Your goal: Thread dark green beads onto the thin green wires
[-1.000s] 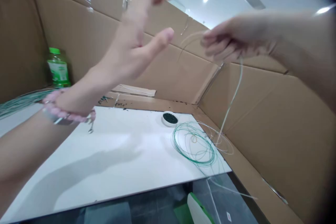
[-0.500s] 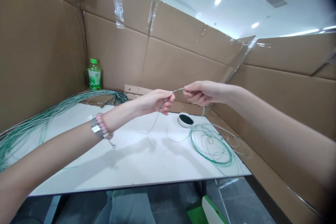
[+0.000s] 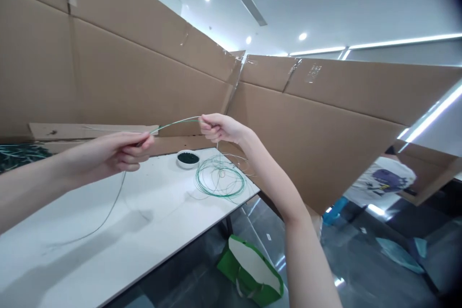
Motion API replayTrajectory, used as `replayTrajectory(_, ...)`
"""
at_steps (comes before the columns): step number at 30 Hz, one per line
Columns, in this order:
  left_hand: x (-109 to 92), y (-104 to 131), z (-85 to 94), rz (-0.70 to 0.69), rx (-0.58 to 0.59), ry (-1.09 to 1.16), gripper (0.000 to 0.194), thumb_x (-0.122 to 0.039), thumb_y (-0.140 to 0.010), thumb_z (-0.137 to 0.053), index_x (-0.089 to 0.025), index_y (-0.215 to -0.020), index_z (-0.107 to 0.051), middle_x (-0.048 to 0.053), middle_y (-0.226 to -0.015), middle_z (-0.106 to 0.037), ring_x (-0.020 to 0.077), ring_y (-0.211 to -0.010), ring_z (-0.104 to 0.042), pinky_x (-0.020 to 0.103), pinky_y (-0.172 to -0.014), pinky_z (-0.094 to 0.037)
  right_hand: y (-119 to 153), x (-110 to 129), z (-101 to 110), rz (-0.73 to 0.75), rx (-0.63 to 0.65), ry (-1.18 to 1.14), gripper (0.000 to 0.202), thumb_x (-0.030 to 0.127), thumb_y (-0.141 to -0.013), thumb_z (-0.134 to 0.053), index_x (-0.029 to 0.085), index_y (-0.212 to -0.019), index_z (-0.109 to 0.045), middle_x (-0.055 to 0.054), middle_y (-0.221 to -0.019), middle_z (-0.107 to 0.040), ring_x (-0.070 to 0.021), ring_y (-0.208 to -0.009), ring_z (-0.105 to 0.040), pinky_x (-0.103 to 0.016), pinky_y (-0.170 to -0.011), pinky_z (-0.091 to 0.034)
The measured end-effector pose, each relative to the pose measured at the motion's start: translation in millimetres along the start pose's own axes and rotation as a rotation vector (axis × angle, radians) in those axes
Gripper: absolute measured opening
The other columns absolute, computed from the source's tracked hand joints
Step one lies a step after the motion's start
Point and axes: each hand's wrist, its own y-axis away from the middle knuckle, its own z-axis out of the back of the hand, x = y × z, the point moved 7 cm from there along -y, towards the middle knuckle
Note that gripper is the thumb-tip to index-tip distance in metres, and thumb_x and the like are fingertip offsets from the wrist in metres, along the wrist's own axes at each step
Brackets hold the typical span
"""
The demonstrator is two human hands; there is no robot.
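Note:
Thin green wire (image 3: pixel 175 122) stretches in a slight arch between my two hands above the white table (image 3: pixel 159 211). My left hand (image 3: pixel 132 151) pinches it on the left, and a loose end hangs below that hand and curves down toward the tabletop. On the right, my right hand (image 3: pixel 216 127) has its fingers closed on the wire. A strand drops from beneath my right hand toward a loose coil of green wire (image 3: pixel 220 178) on the table. Left of the coil stands a white bowl (image 3: pixel 187 164) of small dark pieces.
Cardboard walls (image 3: pixel 151 77) rise behind and to the right of the table. A dark green bundle (image 3: pixel 21 155) lies at the far left. On the floor is a green and white bag (image 3: pixel 252 267). A person in a white shirt (image 3: pixel 382 180) is beyond the right wall.
The view has turned right. My hands are farther apart, with a longer stretch of wire between them. The bottle has left view; the person beyond the wall has come into view.

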Motion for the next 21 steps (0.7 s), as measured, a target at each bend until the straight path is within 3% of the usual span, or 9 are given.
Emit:
replayTrajectory(4, -7.7, 7.1, -6.9, 0.004, -0.127, 0.233, 0.028, -0.014, -0.089, -0.038, -0.015, -0.061, -0.041, -0.006, -0.056, -0.018, 0.0047, -0.043, -0.02, 0.014, -0.037, -0.031, 7.4, -1.3, 17.4, 0.024, -0.158, -0.067, 0.042, 0.026, -0.097, -0.023, 0.018, -0.056, -0.028, 0.008, -0.052, -0.011, -0.0065, -0.044, -0.007, -0.016, -0.037, -0.011)
replayTrajectory(10, -24.8, 21.4, -1.6, -0.075, -0.288, 0.454, 0.035, -0.018, -0.093, -0.031, -0.015, -0.059, -0.038, -0.007, -0.054, -0.018, 0.0048, -0.038, -0.025, 0.015, -0.034, -0.026, 1.8, 6.1, 29.5, 0.12, -0.08, -0.137, 0.041, 0.029, -0.094, -0.033, 0.019, -0.056, -0.021, 0.008, -0.052, -0.008, -0.0068, -0.043, -0.004, -0.017, -0.037, -0.011)
replayTrajectory(15, -24.8, 37.3, 2.4, -0.075, -0.287, 0.512, 0.033, -0.019, -0.093, -0.034, -0.015, -0.06, -0.037, -0.007, -0.054, -0.02, 0.004, -0.038, -0.027, 0.014, -0.035, -0.024, -3.5, -0.6, 51.0, 0.047, -0.325, -0.151, 0.042, 0.029, -0.095, -0.03, 0.019, -0.054, -0.023, 0.008, -0.056, -0.006, -0.0077, -0.046, -0.003, -0.018, -0.039, -0.012)
replayTrajectory(21, -23.0, 49.0, 2.1, -0.078, -0.29, 0.55, 0.034, -0.02, -0.094, -0.032, -0.015, -0.061, -0.038, -0.007, -0.053, -0.02, 0.004, -0.037, -0.026, 0.014, -0.035, -0.024, -8.2, -0.5, 53.6, 0.04, -0.338, -0.123, 0.046, 0.031, -0.096, -0.027, 0.018, -0.052, -0.032, 0.008, -0.056, -0.007, -0.0066, -0.046, -0.005, -0.019, -0.04, -0.011)
